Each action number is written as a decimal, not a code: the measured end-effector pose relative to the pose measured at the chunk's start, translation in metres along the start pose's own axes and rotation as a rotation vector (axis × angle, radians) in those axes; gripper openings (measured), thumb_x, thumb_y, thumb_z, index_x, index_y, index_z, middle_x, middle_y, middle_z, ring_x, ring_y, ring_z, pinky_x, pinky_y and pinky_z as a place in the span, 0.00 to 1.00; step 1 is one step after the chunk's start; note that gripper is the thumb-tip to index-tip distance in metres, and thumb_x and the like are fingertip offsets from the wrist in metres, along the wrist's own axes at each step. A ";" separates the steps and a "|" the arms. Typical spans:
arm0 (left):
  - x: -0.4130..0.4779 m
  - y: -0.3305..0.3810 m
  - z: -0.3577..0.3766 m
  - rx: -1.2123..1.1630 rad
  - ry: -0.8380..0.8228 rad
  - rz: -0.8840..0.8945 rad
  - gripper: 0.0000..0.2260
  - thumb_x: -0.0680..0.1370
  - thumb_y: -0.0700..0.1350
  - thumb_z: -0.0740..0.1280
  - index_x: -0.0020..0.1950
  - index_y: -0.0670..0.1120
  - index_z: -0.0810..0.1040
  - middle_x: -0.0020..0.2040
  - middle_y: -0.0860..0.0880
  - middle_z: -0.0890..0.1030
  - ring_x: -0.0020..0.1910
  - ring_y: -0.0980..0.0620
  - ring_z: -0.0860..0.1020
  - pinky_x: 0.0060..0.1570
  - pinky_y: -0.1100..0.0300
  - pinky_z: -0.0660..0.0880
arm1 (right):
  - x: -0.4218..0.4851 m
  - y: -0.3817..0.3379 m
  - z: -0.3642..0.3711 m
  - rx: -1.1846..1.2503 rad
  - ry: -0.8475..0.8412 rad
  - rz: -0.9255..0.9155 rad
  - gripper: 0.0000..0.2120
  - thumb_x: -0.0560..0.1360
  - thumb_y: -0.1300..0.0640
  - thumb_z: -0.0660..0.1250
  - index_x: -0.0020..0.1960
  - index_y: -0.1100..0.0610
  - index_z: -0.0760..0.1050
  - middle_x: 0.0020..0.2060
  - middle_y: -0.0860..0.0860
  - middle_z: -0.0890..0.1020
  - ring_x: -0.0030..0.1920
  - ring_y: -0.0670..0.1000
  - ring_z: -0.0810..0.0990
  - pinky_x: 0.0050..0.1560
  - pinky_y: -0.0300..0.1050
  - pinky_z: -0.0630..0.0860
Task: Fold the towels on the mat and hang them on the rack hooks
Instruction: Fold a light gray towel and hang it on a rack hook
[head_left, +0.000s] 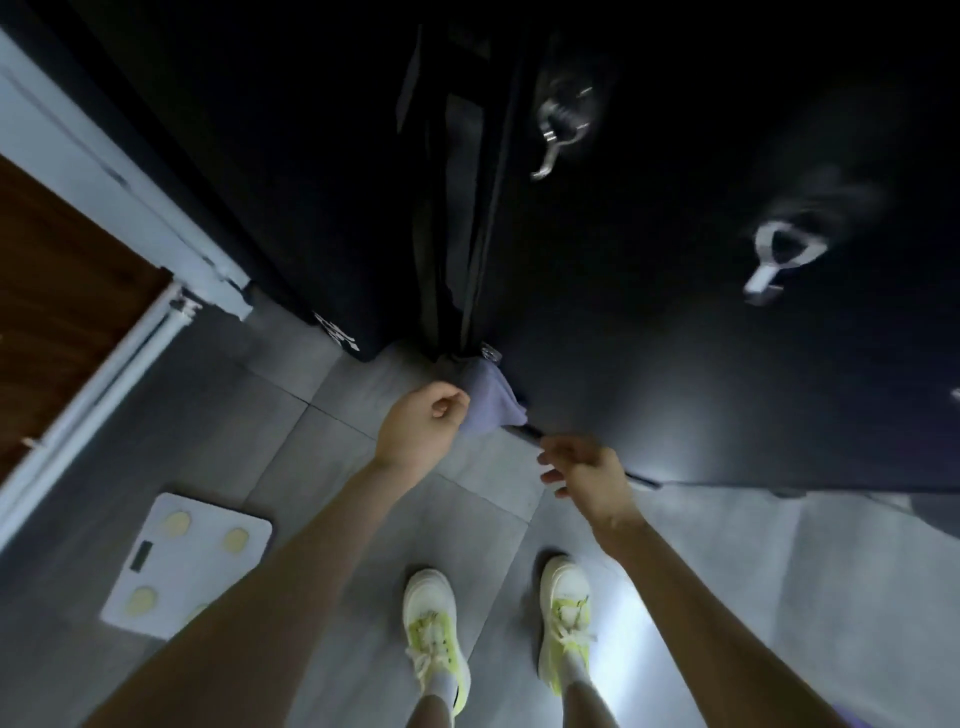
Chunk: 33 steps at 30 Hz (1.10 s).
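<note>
Middle hook (558, 130), right hook (779, 260) — both smeared by blur. Towel (493, 400) edge hidden behind left hand (421, 431). Scale (176, 561), lower left — corner covered by forearm (291, 571).

Large grey tiles cover the floor (332, 467). Dark, near-black panels (675, 364) fill the far side and the right. At left a white door frame (104, 171) borders a brown wooden door (62, 291). A white bathroom scale (182, 566) lies near left. A bright light patch (639, 587) falls on the near tiles.
</note>
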<state>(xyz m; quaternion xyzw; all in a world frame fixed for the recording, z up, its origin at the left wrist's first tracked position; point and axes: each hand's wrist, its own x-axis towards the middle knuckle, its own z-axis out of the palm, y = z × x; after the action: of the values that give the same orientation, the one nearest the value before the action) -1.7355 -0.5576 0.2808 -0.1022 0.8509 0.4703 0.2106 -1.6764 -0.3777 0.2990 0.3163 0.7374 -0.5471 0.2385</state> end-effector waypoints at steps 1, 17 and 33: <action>-0.017 0.017 -0.007 0.040 -0.039 0.027 0.07 0.77 0.44 0.65 0.50 0.44 0.81 0.45 0.46 0.83 0.47 0.49 0.79 0.49 0.56 0.73 | -0.020 -0.001 -0.011 -0.028 0.005 -0.001 0.09 0.78 0.66 0.59 0.51 0.57 0.76 0.46 0.56 0.81 0.38 0.48 0.77 0.33 0.33 0.72; -0.276 0.262 0.132 0.572 -0.660 0.653 0.04 0.76 0.47 0.66 0.44 0.50 0.80 0.38 0.57 0.81 0.39 0.58 0.77 0.45 0.57 0.74 | -0.366 0.186 -0.245 -0.351 0.469 0.242 0.12 0.78 0.45 0.60 0.53 0.48 0.78 0.41 0.46 0.80 0.48 0.51 0.79 0.42 0.42 0.69; -0.602 0.377 0.485 0.829 -1.293 1.163 0.04 0.76 0.46 0.67 0.45 0.48 0.80 0.41 0.53 0.82 0.42 0.55 0.79 0.41 0.72 0.70 | -0.639 0.479 -0.358 0.145 0.983 0.759 0.13 0.78 0.44 0.60 0.52 0.50 0.77 0.38 0.43 0.75 0.48 0.50 0.79 0.39 0.41 0.66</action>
<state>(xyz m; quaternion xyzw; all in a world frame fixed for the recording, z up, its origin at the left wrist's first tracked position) -1.2125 0.0397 0.6127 0.6971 0.5865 0.1285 0.3918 -0.8919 -0.0698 0.5336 0.7862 0.5584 -0.2634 0.0272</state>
